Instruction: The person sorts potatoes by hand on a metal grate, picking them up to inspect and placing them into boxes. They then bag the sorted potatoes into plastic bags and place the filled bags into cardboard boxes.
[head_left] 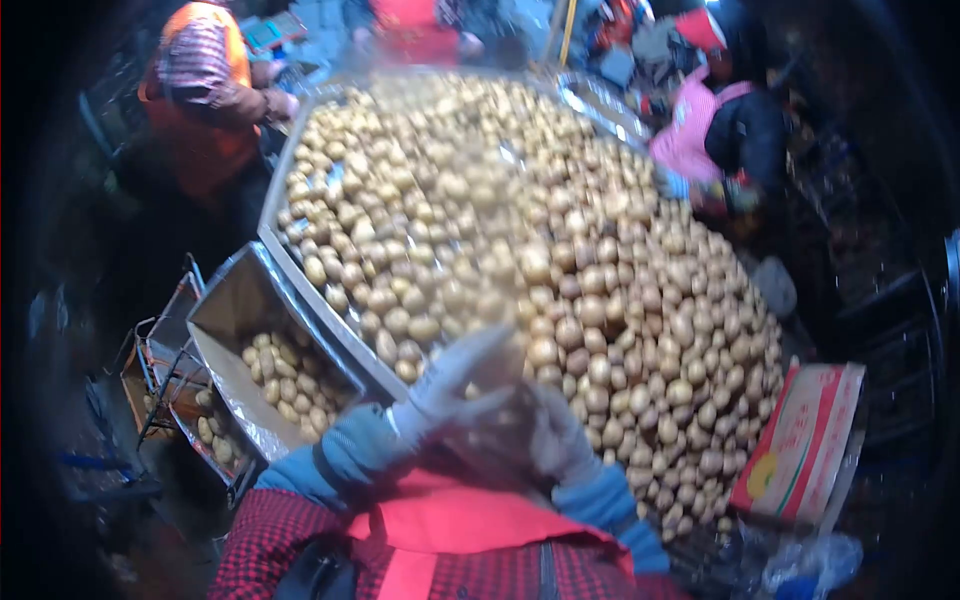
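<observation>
My left hand (452, 385), in a white glove, is over the near edge of a large heap of round, tan, potato-like produce (590, 310). Its fingers point up and to the right, spread apart from each other, with nothing visible held in them. Close to its right is my right hand (562, 437), gloved in grey-white and blurred; its fingers are smeared and I cannot tell what they hold. Blue cuffs cover both forearms. The heap lies on a metal-rimmed sorting table (335, 325), its rim passing just left of my left hand.
A lined box (225, 345) partly filled with the same produce stands at the left, beside a wire-framed cart (150, 345). At the right leans a red and white carton (800, 440), with clear plastic (815, 565) below it. Other people work around the table's far side and both flanks.
</observation>
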